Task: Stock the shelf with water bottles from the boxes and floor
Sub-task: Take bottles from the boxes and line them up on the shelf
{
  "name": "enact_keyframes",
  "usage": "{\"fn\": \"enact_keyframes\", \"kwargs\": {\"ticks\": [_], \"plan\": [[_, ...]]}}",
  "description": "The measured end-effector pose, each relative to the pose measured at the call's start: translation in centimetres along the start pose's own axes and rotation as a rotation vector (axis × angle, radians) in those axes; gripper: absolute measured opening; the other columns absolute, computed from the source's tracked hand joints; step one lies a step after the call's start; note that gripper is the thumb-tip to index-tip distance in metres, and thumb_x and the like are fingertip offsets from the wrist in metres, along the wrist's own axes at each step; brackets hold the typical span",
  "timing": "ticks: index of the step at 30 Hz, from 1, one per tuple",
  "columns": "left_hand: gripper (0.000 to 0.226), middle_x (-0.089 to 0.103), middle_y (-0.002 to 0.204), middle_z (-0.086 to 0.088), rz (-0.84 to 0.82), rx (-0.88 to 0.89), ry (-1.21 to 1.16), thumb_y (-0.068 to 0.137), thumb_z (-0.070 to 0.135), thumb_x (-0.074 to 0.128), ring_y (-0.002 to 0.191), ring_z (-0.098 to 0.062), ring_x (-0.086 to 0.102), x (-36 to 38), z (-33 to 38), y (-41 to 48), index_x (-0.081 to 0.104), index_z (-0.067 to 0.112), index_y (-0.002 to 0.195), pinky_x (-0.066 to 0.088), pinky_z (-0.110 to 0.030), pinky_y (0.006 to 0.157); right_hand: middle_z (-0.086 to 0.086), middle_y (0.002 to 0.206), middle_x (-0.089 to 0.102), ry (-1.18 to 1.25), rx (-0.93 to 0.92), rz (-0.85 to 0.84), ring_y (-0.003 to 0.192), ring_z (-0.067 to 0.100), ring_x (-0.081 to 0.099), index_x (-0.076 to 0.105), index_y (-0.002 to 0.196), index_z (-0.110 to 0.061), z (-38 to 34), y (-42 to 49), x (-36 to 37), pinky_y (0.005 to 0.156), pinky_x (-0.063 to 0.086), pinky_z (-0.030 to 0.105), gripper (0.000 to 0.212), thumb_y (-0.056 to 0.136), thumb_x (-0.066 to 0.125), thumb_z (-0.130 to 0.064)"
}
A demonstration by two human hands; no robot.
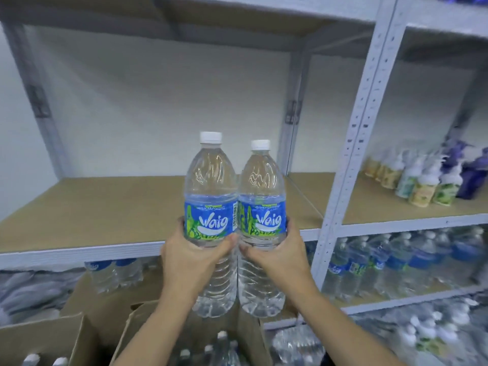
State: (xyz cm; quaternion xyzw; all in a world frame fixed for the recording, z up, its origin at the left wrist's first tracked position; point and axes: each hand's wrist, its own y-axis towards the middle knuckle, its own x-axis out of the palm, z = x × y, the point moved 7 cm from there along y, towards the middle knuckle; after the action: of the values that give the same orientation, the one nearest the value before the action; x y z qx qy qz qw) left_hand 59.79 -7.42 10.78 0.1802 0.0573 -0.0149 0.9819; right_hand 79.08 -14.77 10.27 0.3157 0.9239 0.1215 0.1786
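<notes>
Two water bottles are held upright side by side in the head view, touching at their blue labels, in front of the bare brown shelf board (92, 207). The left hand (190, 257) grips the left bottle (211, 180) at the lower edge of its label, its fingers (181, 225) curled round the far side and the thumb across the front. The right hand (280, 254) grips the right bottle (261, 186) in the same way. Both bottles are full and have white caps.

They hang above an open cardboard box (158, 320) at the near edge, where more caps show. A second box (52, 336) sits at the near left. Below the shelf board, right of the grey upright post (356, 154), a row of stocked bottles (396, 262) fills the lower level. Blurred pump bottles (422, 183) stand on the middle shelf at the far right.
</notes>
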Motion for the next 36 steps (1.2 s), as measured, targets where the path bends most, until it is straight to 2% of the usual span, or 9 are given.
{"fn": "enact_keyframes", "kwargs": {"ticks": [3,8,14,17,20,25,29,32,36], "plan": [[0.051,0.069,0.078,0.032,-0.025,0.071,-0.03,0.054,0.025,0.094,0.073,0.011,0.067,2.4,3.1,3.1,0.062,0.026,0.093,0.049,-0.006,0.062,-0.022,0.105,0.064,0.002,-0.059,0.026,0.093,-0.017,0.058,0.049,0.12,-0.031,-2.0,3.8,-1.6,0.074,0.045,0.003,0.079,0.055,0.095,-0.03],[0.054,0.073,0.081,0.016,-0.019,0.119,-0.034,0.052,0.029,0.095,0.073,0.011,0.066,5.9,5.5,8.1,0.062,0.026,0.095,0.049,-0.016,0.065,-0.019,0.105,0.062,-0.022,-0.154,0.088,0.096,-0.02,0.053,0.05,0.12,-0.026,-3.7,9.6,-3.4,0.076,0.04,-0.002,0.078,0.055,0.094,-0.029],[0.059,0.069,0.085,0.015,-0.005,0.149,-0.027,0.05,0.028,0.095,0.073,0.012,0.064,10.6,4.7,14.7,0.055,0.031,0.094,0.048,-0.019,0.064,-0.015,0.117,0.062,-0.015,-0.183,0.167,0.111,0.005,0.059,0.048,0.129,-0.029,-1.4,17.5,-2.8,0.098,0.05,0.034,0.101,0.041,0.088,-0.059],[0.064,0.07,0.09,0.011,0.003,0.165,-0.026,0.05,0.026,0.095,0.076,0.01,0.065,12.5,3.5,17.9,0.057,0.028,0.101,0.047,-0.013,0.063,-0.016,0.115,0.064,0.012,-0.193,0.178,0.107,0.001,0.061,0.049,0.129,-0.025,-0.2,20.7,-2.0,0.096,0.051,0.029,0.1,0.042,0.09,-0.052],[0.065,0.069,0.091,0.01,0.024,0.184,-0.018,0.051,0.026,0.095,0.076,0.01,0.064,13.9,2.3,20.6,0.056,0.026,0.102,0.046,-0.009,0.059,-0.017,0.105,0.067,0.028,-0.205,0.195,0.097,-0.006,0.064,0.052,0.115,-0.035,0.7,23.6,-1.1,0.084,0.051,0.014,0.08,0.048,0.096,-0.032],[0.069,0.067,0.097,0.007,0.058,0.176,-0.019,0.051,0.028,0.095,0.083,0.0,0.064,16.0,0.2,24.2,0.056,0.018,0.107,0.045,-0.012,0.064,-0.02,0.097,0.065,0.038,-0.202,0.207,0.087,-0.016,0.061,0.049,0.1,-0.038,2.8,27.7,0.4,0.07,0.043,0.0,0.071,0.051,0.095,-0.017],[0.063,0.065,0.091,0.009,0.068,0.169,-0.005,0.053,0.026,0.094,0.076,0.011,0.057,17.1,-0.9,26.0,0.056,0.018,0.103,0.041,0.0,0.057,-0.021,0.097,0.065,0.01,-0.175,0.233,0.086,-0.014,0.062,0.049,0.112,-0.034,5.0,30.7,1.1,0.07,0.044,0.001,0.08,0.049,0.096,-0.018],[0.063,0.065,0.093,0.008,0.065,0.171,0.035,0.054,0.032,0.093,0.078,0.008,0.058,17.3,-1.1,27.3,0.056,0.018,0.104,0.039,-0.004,0.058,-0.024,0.093,0.061,-0.029,-0.16,0.245,0.083,-0.009,0.061,0.047,0.112,-0.035,5.9,33.3,1.1,0.075,0.045,0.01,0.078,0.051,0.095,-0.021],[0.065,0.065,0.095,0.011,0.064,0.202,0.058,0.053,0.036,0.093,0.083,0.002,0.062,16.9,-0.8,28.4,0.053,0.022,0.104,0.043,-0.012,0.064,-0.015,0.102,0.061,-0.059,-0.139,0.272,0.096,0.009,0.062,0.05,0.125,-0.023,7.2,36.7,1.1,0.088,0.049,0.027,0.084,0.053,0.094,-0.025]]}}
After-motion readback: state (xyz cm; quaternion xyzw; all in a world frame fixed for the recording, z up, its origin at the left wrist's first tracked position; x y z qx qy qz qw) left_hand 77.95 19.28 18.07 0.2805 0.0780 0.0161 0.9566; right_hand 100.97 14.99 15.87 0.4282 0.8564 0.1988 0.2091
